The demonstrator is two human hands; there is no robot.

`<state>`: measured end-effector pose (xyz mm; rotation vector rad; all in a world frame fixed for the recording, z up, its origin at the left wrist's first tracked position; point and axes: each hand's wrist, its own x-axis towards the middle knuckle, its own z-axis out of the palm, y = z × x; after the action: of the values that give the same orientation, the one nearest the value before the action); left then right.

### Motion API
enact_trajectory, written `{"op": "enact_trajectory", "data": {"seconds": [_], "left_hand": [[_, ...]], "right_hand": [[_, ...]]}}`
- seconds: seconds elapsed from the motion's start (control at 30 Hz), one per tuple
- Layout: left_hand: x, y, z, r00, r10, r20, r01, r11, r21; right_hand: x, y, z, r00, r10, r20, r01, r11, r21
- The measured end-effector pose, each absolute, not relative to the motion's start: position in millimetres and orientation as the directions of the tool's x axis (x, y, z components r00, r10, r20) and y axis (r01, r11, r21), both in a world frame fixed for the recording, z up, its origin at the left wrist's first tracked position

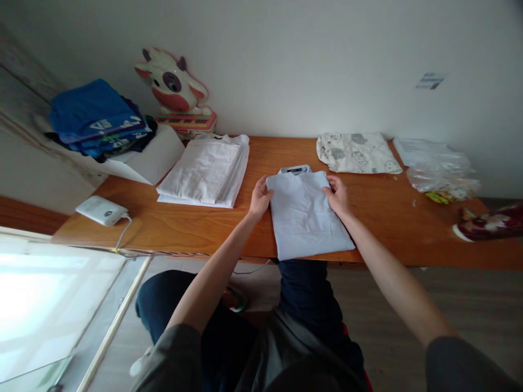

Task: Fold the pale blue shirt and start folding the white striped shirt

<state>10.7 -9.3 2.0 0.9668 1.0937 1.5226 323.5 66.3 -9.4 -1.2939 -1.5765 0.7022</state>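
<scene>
A light blue shirt point(308, 218), folded into a neat rectangle, lies on the wooden table in front of me. Its collar, with a dark label inside, points to the far side, and its lower edge reaches the table's front edge. My left hand point(260, 198) holds the upper left edge, thumb on top of the cloth. At the upper right edge, my right hand point(337, 196) grips in the same way. The fingertips under the fabric are partly hidden. To the left, a stack of folded white clothes point(204, 171) lies apart from my hands.
Blue and dark clothes point(100, 117) lie on a white box point(153, 155) beside a cow-shaped toy keyboard point(175, 90). Patterned white cloth point(359, 152) and a clear plastic bag point(443, 174) are at the back right. A dark red container point(490, 222) and a corded white device point(102, 210) sit near opposite ends.
</scene>
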Motion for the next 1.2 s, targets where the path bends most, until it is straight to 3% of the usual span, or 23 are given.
{"op": "enact_trajectory", "data": {"seconds": [0.2, 0.43, 0.63, 0.83, 1.0, 1.2], "left_hand": [[8, -46, 7, -0.240, 0.955, 0.174, -0.193, -0.223, 0.956], [3, -68, 14, -0.207, 0.970, 0.126, -0.170, -0.163, 0.972], [4, -71, 18, -0.191, 0.977, 0.099, -0.157, -0.129, 0.979], [8, -73, 20, -0.183, 0.969, 0.164, -0.131, -0.189, 0.973], [8, -72, 15, -0.128, 0.966, 0.226, -0.139, -0.243, 0.960], [7, -73, 15, -0.140, 0.967, 0.211, -0.087, -0.224, 0.971]], "right_hand": [[322, 62, -6, 0.033, 0.949, 0.313, 0.381, 0.277, -0.882], [323, 60, -7, 0.096, 0.932, 0.351, 0.408, 0.284, -0.867], [323, 62, -8, 0.094, 0.951, 0.294, 0.430, 0.228, -0.874], [322, 56, -3, 0.111, 0.940, 0.323, 0.440, 0.245, -0.864], [324, 52, -3, 0.231, 0.888, 0.397, 0.471, 0.254, -0.845], [324, 51, -2, 0.205, 0.906, 0.370, 0.457, 0.246, -0.855]]}}
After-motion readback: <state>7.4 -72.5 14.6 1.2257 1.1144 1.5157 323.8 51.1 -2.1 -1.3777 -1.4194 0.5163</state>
